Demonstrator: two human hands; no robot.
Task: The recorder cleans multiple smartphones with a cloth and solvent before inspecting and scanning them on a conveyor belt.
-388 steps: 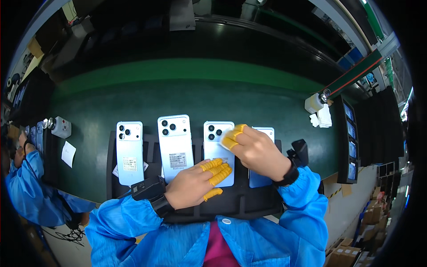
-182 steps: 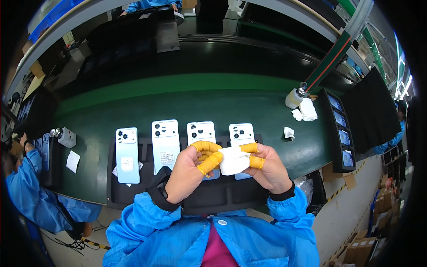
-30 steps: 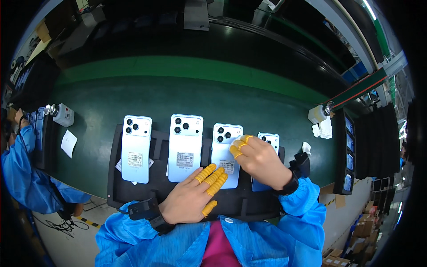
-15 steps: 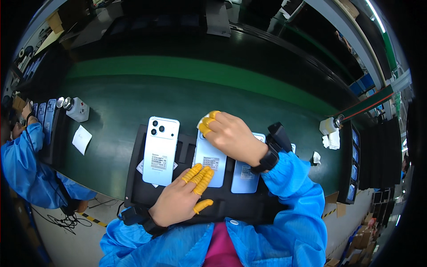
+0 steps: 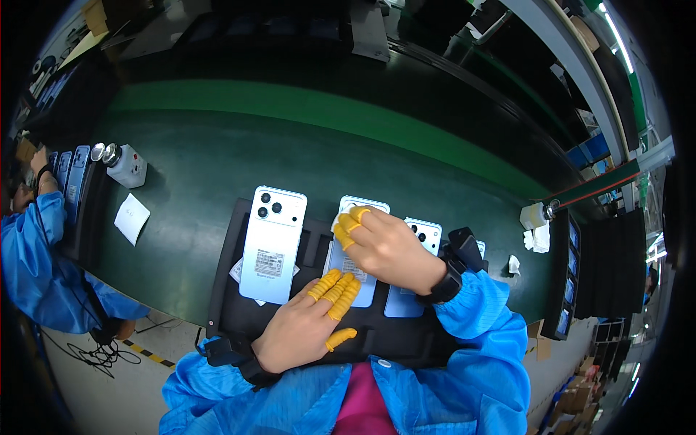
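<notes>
A light-blue phone (image 5: 364,293) lies back up on a black tray (image 5: 239,319) in front of me, with a printed label on its back. My left hand (image 5: 301,335), in yellow finger cots, rests stretched fingers on the phone's lower part, thumb apart. My right hand (image 5: 384,243), also in yellow cots, is curled over the phone's upper half, pressing a small white wipe (image 5: 336,222) mostly hidden under its fingers. Left of it lies another light-blue phone (image 5: 272,239), camera end away from me. A third phone (image 5: 404,303) is partly covered by my right hand and wrist.
A white pump bottle (image 5: 129,168) and a white paper slip (image 5: 132,217) are at left, near a co-worker's blue sleeve (image 5: 36,268). At right are another bottle (image 5: 534,216), crumpled white tissue (image 5: 538,238) and a black tray of phones (image 5: 568,290).
My right hand has moved from the phone's top corner down over its back, toward my left fingers. My left hand still lies on the phone's lower part. The view has shifted slightly.
</notes>
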